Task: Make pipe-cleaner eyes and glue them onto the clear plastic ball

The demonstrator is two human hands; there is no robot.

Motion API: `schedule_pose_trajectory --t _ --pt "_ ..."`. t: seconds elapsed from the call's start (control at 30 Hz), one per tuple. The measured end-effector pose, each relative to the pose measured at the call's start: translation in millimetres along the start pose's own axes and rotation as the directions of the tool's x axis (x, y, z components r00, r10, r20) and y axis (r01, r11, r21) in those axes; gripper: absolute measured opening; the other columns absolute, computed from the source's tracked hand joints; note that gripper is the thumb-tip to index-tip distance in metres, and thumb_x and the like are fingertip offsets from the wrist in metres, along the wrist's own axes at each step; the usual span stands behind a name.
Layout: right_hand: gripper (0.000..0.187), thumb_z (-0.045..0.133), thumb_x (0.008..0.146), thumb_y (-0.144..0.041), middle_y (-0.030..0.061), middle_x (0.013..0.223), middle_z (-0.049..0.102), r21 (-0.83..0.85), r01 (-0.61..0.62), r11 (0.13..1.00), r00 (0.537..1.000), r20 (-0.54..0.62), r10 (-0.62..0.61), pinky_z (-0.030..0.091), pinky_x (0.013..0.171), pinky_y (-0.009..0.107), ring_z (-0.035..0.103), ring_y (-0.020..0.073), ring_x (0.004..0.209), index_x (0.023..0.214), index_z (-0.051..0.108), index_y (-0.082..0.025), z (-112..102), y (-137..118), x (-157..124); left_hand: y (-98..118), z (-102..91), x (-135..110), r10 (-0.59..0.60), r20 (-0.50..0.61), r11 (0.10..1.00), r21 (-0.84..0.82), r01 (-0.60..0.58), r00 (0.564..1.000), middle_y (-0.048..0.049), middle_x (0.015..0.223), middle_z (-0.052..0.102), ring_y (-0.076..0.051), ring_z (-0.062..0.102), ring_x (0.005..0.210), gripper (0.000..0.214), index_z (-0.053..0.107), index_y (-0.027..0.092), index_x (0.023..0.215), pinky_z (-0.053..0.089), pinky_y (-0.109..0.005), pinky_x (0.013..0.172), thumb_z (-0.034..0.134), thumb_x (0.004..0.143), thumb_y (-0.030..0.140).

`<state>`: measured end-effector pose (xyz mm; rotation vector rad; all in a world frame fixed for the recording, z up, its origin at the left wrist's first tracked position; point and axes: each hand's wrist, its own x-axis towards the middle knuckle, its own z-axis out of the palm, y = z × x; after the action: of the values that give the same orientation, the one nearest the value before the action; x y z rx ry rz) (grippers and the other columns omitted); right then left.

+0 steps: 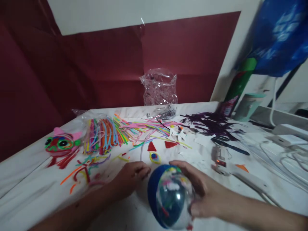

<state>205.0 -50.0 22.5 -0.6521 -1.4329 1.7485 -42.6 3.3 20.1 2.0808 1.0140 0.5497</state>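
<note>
My right hand grips a clear plastic ball from its right side. Blue pipe cleaner wraps the ball's left side, and patches of white, pink, yellow and green show near its top. Just left of the ball is my left hand, its fingers curled closed; whatever they may hold is hidden. Beyond the hands, a yellow-and-blue eye shape made of coiled pipe cleaner lies on the white table. Two red triangles, a left one and a right one, rest behind it.
Bundled colourful pipe cleaners spread across the back. At left sits a decorated pink-eared figure. Purple strips, scissors, a glue gun and white cables occupy the right. A clear bag stands against the maroon backing.
</note>
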Motion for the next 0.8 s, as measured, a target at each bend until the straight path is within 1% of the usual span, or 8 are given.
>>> schedule_pose_trajectory --t 0.03,0.1,0.17,0.37,0.5,0.57,0.67,0.8 --pt "0.077 0.083 0.057 -0.041 0.0071 0.127 0.052 0.002 -0.007 1.000 1.000 0.020 0.007 0.040 0.097 0.040 0.051 0.0272 0.116 0.124 0.045 -0.031 2.6 7.2 -3.0 1.9 4.3 -2.0 -0.046 0.041 0.976 -0.209 0.053 0.998 -0.0083 0.087 0.069 -0.023 0.063 0.085 0.048 0.066 0.014 0.095 0.049 -0.037 0.079 0.044 0.085 0.055" --pt "0.079 0.082 0.059 -0.039 0.0076 0.128 0.051 -0.041 -0.010 0.999 1.000 0.015 0.011 0.042 0.096 0.042 0.052 0.0283 0.115 0.126 0.041 -0.033 2.1 18.5 -5.4 3.6 14.7 -6.7 0.027 0.173 0.830 -0.552 0.074 0.985 -0.0127 0.112 0.063 -0.030 0.058 0.106 0.076 0.054 0.014 0.120 0.045 -0.042 0.090 0.061 0.066 0.067" --pt "0.084 0.082 0.059 -0.034 0.0081 0.129 0.050 -0.174 -0.003 0.985 1.000 -0.022 0.000 0.042 0.097 0.045 0.053 0.0300 0.115 0.130 0.036 -0.035 -3.1 27.0 -5.4 3.4 25.0 -10.6 0.101 0.196 0.704 -0.706 0.069 0.975 -0.0159 0.129 0.052 -0.034 0.048 0.120 0.102 0.039 0.018 0.134 0.038 -0.047 0.098 0.077 0.050 0.061" --pt "0.096 0.081 0.061 -0.034 0.0022 0.149 0.026 -0.644 0.153 0.750 0.974 -0.030 -0.225 0.020 0.110 0.057 0.024 0.0364 0.135 0.139 0.026 -0.046 -19.4 45.2 -5.7 -1.9 39.4 -5.2 0.022 0.028 0.820 -0.573 -0.002 0.999 -0.0177 0.139 0.041 -0.038 0.042 0.124 0.123 0.030 0.023 0.140 0.032 -0.053 0.103 0.091 0.034 0.035" --pt "0.094 0.077 0.066 -0.039 0.0056 0.148 0.031 -0.666 0.118 0.737 0.982 -0.033 -0.187 0.030 0.106 0.056 0.031 0.0363 0.133 0.143 0.023 -0.040 -29.8 30.3 -4.2 -10.0 38.2 3.4 0.045 -0.002 0.807 -0.590 -0.038 0.999 -0.0163 0.131 0.050 -0.036 0.050 0.116 0.110 0.038 0.022 0.134 0.040 -0.050 0.098 0.090 0.038 0.034" --pt "0.071 0.068 0.075 -0.043 0.0067 0.143 0.040 -0.705 0.115 0.700 0.955 -0.116 -0.274 0.036 0.102 0.051 0.036 0.0336 0.130 0.138 0.036 -0.036 -38.7 9.0 -1.2 -13.5 33.7 5.7 0.020 -0.113 0.758 -0.646 -0.088 0.993 -0.0152 0.127 0.053 -0.035 0.055 0.110 0.099 0.040 0.021 0.132 0.046 -0.047 0.092 0.086 0.046 0.039" --pt "0.027 0.052 0.086 -0.042 0.0092 0.112 0.062 -0.824 -0.006 0.567 0.876 -0.278 -0.394 0.046 0.088 0.041 0.057 0.0271 0.103 0.105 0.062 -0.027 -58.6 -26.3 3.9 -17.8 20.9 9.5 -0.162 -0.407 0.755 -0.638 -0.152 0.899 -0.0115 0.122 0.057 -0.032 0.060 0.103 0.090 0.041 0.023 0.130 0.052 -0.039 0.083 0.082 0.052 0.045" --pt "0.019 0.049 0.086 -0.031 0.0070 0.087 0.066 -0.891 -0.183 0.416 0.902 -0.320 -0.290 0.050 0.068 0.032 0.061 0.0191 0.075 0.088 0.064 -0.021 -82.9 -42.0 6.0 -22.1 8.3 14.4 -0.259 -0.565 0.805 -0.574 -0.148 0.783 -0.0069 0.116 0.060 -0.030 0.060 0.101 0.088 0.043 0.023 0.126 0.054 -0.031 0.075 0.080 0.051 0.050"
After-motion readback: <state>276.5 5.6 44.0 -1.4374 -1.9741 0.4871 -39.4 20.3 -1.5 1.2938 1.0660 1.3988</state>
